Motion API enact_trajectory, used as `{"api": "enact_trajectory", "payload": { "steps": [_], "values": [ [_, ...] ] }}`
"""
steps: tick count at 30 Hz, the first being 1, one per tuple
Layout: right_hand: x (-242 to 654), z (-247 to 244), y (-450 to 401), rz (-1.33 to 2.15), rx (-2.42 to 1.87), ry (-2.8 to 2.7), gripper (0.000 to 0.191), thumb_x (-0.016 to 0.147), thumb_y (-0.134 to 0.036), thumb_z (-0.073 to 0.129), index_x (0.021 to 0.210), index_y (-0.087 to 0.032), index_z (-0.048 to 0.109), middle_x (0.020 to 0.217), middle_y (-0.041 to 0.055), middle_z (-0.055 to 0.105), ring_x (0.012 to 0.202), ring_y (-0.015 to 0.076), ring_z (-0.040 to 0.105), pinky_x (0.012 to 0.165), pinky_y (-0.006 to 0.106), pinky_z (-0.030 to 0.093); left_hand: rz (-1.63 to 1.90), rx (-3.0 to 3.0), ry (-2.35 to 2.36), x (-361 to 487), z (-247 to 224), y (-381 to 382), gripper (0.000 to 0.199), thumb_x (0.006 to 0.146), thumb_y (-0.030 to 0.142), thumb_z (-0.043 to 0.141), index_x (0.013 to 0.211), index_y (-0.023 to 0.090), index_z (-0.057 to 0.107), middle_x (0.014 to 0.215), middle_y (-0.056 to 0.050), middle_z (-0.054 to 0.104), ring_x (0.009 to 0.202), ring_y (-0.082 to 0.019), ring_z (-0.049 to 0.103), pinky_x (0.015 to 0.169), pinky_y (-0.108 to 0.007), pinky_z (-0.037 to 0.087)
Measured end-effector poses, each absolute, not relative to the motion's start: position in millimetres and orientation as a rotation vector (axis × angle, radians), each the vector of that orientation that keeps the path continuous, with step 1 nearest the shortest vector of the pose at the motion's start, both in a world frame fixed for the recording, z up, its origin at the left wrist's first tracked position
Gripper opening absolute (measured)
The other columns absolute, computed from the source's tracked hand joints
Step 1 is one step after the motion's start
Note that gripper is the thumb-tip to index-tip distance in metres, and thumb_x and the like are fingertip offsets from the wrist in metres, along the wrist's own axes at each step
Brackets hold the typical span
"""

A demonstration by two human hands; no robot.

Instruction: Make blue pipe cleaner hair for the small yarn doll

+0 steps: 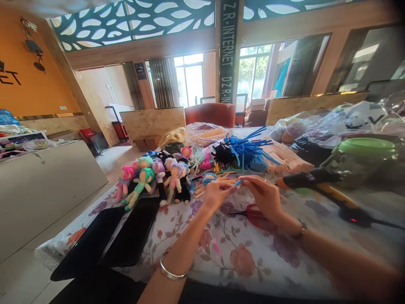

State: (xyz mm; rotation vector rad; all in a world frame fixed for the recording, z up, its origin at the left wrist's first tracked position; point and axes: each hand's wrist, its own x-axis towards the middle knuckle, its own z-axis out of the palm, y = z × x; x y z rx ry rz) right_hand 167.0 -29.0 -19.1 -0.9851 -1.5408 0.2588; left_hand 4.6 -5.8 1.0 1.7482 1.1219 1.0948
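Note:
My left hand (219,195) pinches one end of a short blue fuzzy stem (238,183) above the floral tablecloth. The fingers of my right hand (262,196) close on the same stem from the other side, and its upper part stands upright between the hands. Red-handled scissors (257,217) lie under my right wrist, partly hidden by it. Just behind my left hand is a small blue coiled piece (209,178) on a pile of pale stems. A bundle of blue stems (249,150) lies further back.
Several small yarn dolls (174,181) stand at the left, behind two black trays (134,232). A glue gun (325,190) with a red light lies at the right, by a green-lidded container (365,156). Plastic bags (344,120) fill the back right.

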Motion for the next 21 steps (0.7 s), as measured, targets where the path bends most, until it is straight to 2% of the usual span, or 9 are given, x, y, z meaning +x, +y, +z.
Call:
{"api": "enact_trajectory", "payload": {
  "steps": [3,9,13,15,21],
  "values": [
    [168.1,-21.2,-25.8,0.402,-1.038,-1.448,0.031,0.084,-0.046,0.055,0.092,-0.020,0.069,0.084,0.0053,0.073,0.079,0.0205,0.069,0.071,0.032,0.055,1.118,1.739,1.097,4.3,-0.5,-4.6,0.021,0.067,0.038,0.070,0.070,0.018,0.076,0.069,-0.005,0.071,0.061,-0.015,0.056,0.054,-0.025,0.037],
    [167.6,-22.9,-22.4,0.519,-0.999,-1.369,0.031,0.081,-0.048,0.059,0.091,-0.020,0.068,0.084,0.0054,0.073,0.082,0.0222,0.070,0.074,0.035,0.057,1.191,1.743,1.144,3.5,-4.2,-1.5,0.020,0.064,0.040,0.073,0.068,0.021,0.076,0.065,-0.003,0.070,0.062,-0.013,0.054,0.054,-0.023,0.037],
    [167.4,-22.8,-21.3,0.533,-1.009,-1.328,0.033,0.078,-0.048,0.063,0.090,-0.019,0.070,0.081,0.0060,0.073,0.080,0.0227,0.070,0.074,0.036,0.057,1.359,1.757,1.094,3.0,-2.5,-1.3,0.003,0.064,0.028,0.075,0.063,0.025,0.075,0.066,-0.003,0.069,0.070,-0.015,0.058,0.062,-0.024,0.042],
    [167.8,-22.6,-21.5,0.534,-1.030,-1.323,0.033,0.076,-0.048,0.065,0.088,-0.018,0.071,0.080,0.0062,0.073,0.077,0.0228,0.070,0.072,0.036,0.057,1.440,1.749,1.086,3.0,-0.7,-1.8,0.007,0.062,0.019,0.075,0.058,0.025,0.074,0.069,-0.004,0.068,0.075,-0.016,0.059,0.067,-0.025,0.044],
    [166.5,-23.2,-25.3,0.509,-1.044,-1.380,0.031,0.074,-0.046,0.067,0.086,-0.018,0.072,0.082,0.0070,0.073,0.074,0.0220,0.068,0.069,0.035,0.056,1.540,1.628,1.080,3.9,3.1,-3.5,0.009,0.057,0.016,0.075,0.051,0.020,0.070,0.075,-0.005,0.062,0.071,-0.014,0.056,0.057,-0.022,0.043]
  ]
}}
